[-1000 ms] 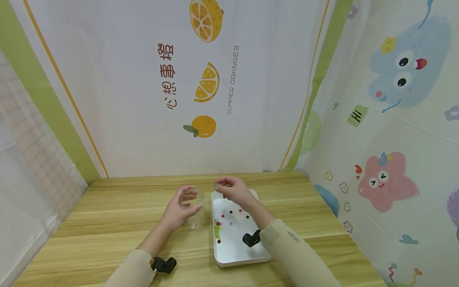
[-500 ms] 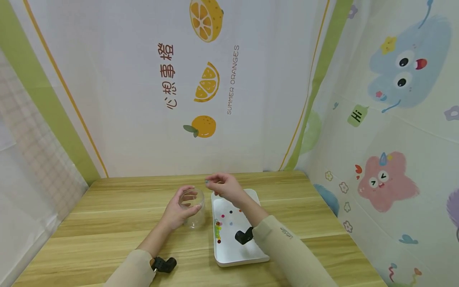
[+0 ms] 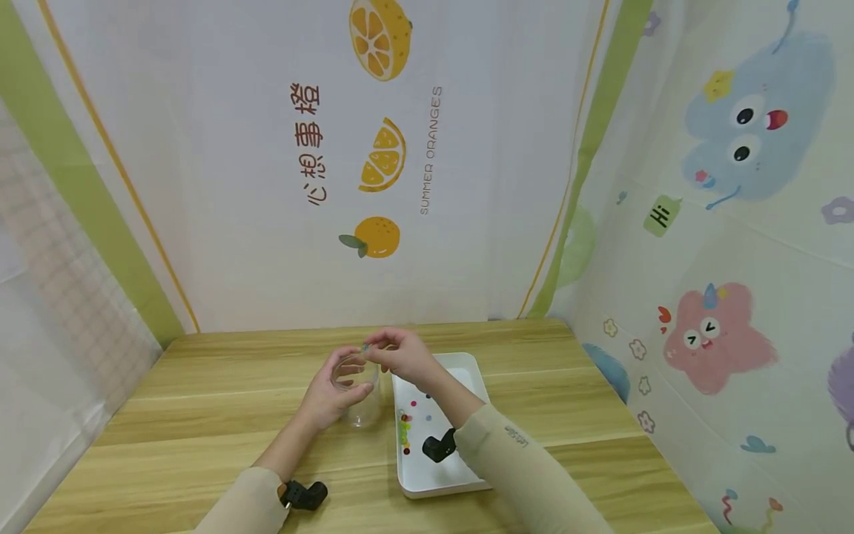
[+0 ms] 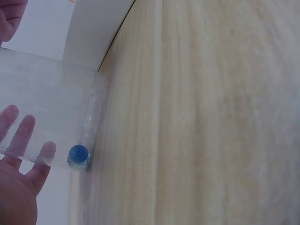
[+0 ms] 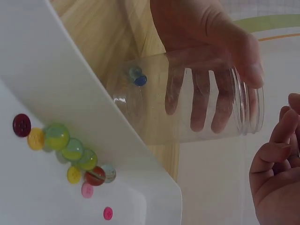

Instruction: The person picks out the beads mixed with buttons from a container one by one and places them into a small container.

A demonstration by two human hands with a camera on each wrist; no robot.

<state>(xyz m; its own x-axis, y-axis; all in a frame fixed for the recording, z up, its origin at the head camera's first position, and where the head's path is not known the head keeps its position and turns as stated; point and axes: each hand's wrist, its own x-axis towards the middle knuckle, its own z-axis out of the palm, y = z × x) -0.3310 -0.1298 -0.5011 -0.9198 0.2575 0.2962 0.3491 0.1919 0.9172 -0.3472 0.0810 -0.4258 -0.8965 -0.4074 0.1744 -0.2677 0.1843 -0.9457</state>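
Observation:
My left hand [image 3: 330, 397] grips a clear plastic jar [image 3: 360, 411], which stands upright with its mouth open. In the right wrist view, a blue marble [image 5: 140, 80] and a paler greenish marble [image 5: 135, 72] lie at the jar's bottom. My right hand [image 3: 405, 361] is right at the jar's rim, pinching a small bluish marble [image 3: 366, 347] between thumb and fingertips. Just right of the jar is a shallow white tray [image 3: 416, 471]. Along its left side sit yellow-green marbles [image 5: 56, 137], a dark red button [image 5: 22, 125] and a yellow button [image 5: 35, 138].
A pink button [image 5: 87, 190] and a bright pink button [image 5: 108, 213] also lie in the tray. My right forearm [image 3: 520, 460] passes over the tray and hides part of it. The wooden table [image 3: 200, 415] meets printed cloth walls at the back and right.
My right hand has moved left from above the tray's far end to the jar's mouth, carrying the small bluish marble. The left hand and jar have stayed in place.

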